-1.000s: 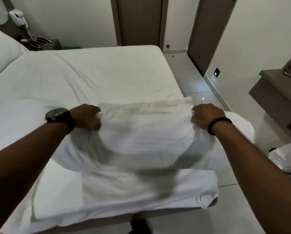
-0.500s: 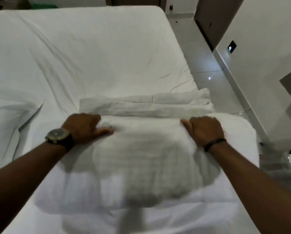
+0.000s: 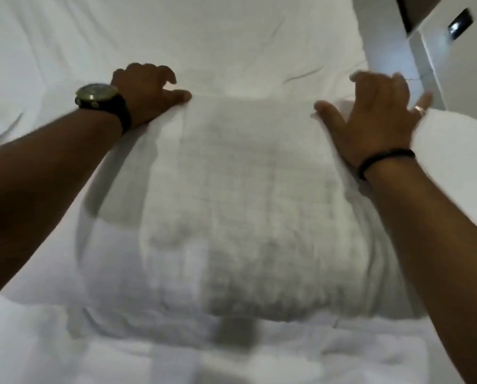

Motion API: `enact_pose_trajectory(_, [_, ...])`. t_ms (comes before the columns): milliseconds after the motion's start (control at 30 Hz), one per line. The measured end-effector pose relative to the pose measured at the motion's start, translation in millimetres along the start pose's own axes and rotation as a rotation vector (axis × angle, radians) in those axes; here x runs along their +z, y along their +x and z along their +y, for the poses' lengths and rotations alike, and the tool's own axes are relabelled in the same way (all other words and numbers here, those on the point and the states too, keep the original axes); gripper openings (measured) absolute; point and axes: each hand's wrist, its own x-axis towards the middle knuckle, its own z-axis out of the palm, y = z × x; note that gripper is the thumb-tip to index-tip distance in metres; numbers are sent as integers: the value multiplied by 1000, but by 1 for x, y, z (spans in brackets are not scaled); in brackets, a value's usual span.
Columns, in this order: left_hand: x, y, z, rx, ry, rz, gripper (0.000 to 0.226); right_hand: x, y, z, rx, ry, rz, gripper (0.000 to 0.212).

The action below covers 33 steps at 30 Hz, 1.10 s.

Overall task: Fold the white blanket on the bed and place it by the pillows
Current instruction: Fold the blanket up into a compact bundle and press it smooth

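Note:
The white blanket (image 3: 248, 195) lies folded into a thick rectangle on the bed (image 3: 204, 31), filling the middle of the view, its waffle texture blurred. My left hand (image 3: 146, 92), with a dark watch on the wrist, rests at the blanket's far left corner, fingers curled and thumb pressed on the cloth. My right hand (image 3: 375, 117), wearing a ring and a black wristband, hovers over the far right corner with fingers spread. Neither hand grips the cloth. No pillows are in view.
The bed's white sheet stretches away beyond the blanket, creased near the right edge. At the top right are tiled floor (image 3: 425, 59), a wall (image 3: 470, 73) and a dark wall socket (image 3: 460, 23).
The folded layer has been carried forward and laid flat over the rest of the blanket. Both hands have let go of the cloth. The view has tilted further down and closer.

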Motion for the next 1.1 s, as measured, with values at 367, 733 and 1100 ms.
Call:
enact_pose_trajectory(367, [15, 37, 34, 176, 188, -61, 81, 32, 70, 37, -56, -196, -142, 73])
enact_pose_trajectory(733, [27, 6, 40, 0, 240, -16, 76, 40, -24, 63, -90, -30, -314, 80])
enact_pose_trajectory(1100, [55, -87, -20, -44, 140, -128, 105, 50, -19, 122, 152, 167, -354, 99])
